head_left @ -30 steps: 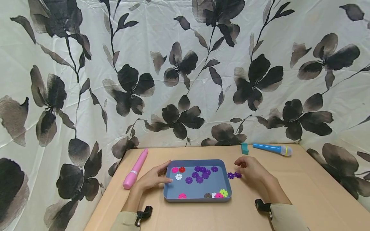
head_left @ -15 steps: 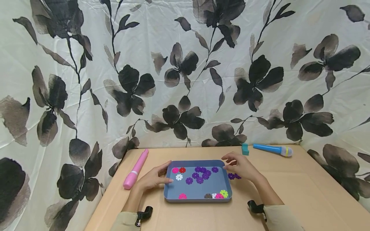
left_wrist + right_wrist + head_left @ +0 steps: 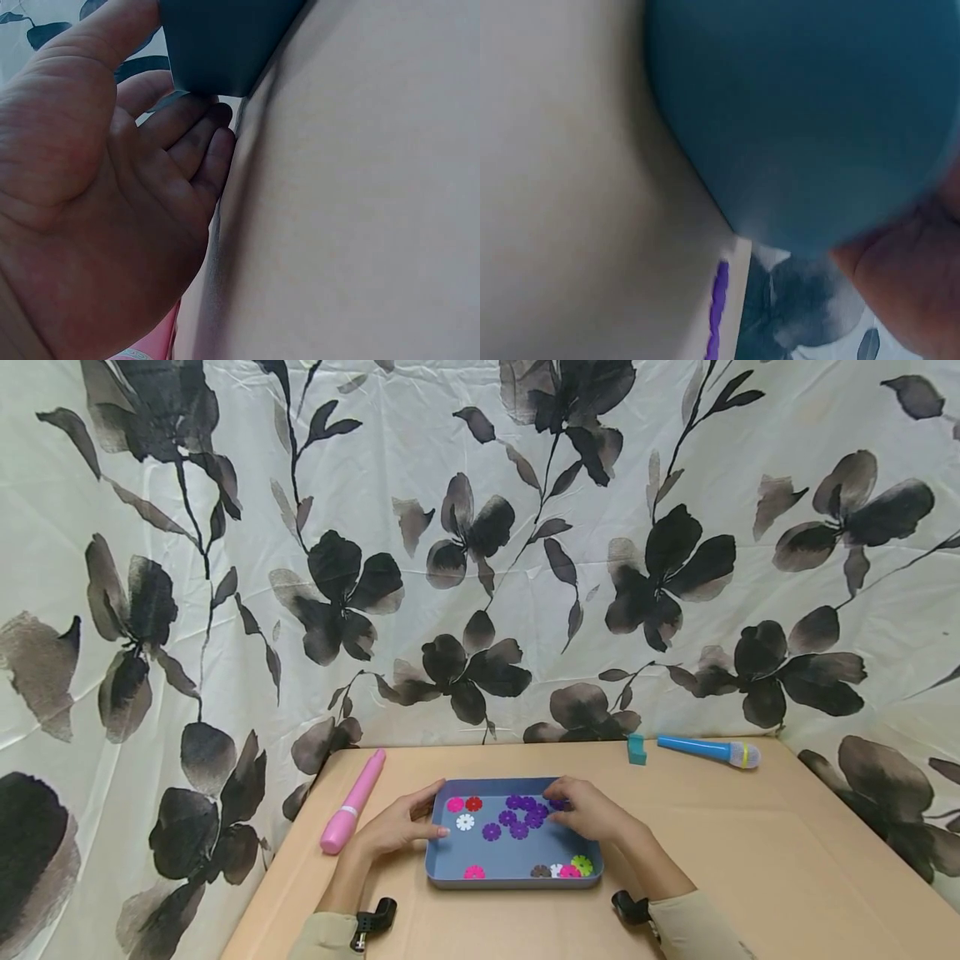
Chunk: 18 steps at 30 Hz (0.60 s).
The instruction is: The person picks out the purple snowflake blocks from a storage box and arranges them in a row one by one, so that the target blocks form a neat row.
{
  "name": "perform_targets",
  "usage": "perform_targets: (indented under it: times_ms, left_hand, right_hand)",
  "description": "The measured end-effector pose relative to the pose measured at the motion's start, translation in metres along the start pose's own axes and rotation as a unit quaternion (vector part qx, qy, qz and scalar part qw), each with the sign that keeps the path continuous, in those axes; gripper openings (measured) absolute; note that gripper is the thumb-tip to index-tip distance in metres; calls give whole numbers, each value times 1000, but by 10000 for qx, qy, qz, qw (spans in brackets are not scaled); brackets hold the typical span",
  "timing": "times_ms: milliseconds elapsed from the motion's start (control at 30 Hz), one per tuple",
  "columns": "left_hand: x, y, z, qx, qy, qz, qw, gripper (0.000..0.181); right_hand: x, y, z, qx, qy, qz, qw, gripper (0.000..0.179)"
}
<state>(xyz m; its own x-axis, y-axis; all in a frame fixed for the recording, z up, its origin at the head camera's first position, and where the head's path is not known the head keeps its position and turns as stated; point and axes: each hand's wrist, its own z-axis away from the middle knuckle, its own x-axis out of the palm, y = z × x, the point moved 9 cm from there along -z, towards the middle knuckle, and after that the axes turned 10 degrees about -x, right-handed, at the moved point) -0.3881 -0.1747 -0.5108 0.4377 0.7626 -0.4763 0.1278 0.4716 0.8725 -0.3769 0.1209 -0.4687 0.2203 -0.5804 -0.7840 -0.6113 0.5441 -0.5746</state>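
In the head view a shallow blue-grey tray (image 3: 517,883) lies on the table. Several purple flower-shaped pieces (image 3: 519,831) lie in its middle and upper right. My left hand (image 3: 393,822) grips the tray's left side, thumb over the rim; in the left wrist view its fingers (image 3: 191,139) curl by the tray's outer wall. Over the tray's right side, my right hand (image 3: 592,810) reaches in, thumb and fingers apart around a purple flower piece at the upper right, partly covered. The right wrist view shows the tray wall (image 3: 795,127) and purple pieces (image 3: 717,311) edge-on outside it.
Pink (image 3: 474,872), red, white, brown and green flower pieces lie along the tray's edges. Left of it is a pink microphone-shaped toy (image 3: 352,806). A teal block (image 3: 636,749) and a blue toy microphone (image 3: 705,749) lie at the back right. A floral cloth hangs behind.
My right hand has moved left from beside the purple pieces on the table, across the tray's rim, to the purple pieces inside. My left hand stays on the tray.
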Motion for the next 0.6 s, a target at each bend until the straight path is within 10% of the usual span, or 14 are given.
perform_targets:
  times_ms: [600]
  left_hand:
    - [1, 1, 0, -40, -79, 111, 9999, 99]
  right_hand:
    - [12, -1, -2, 232, -203, 450, 9985, 37]
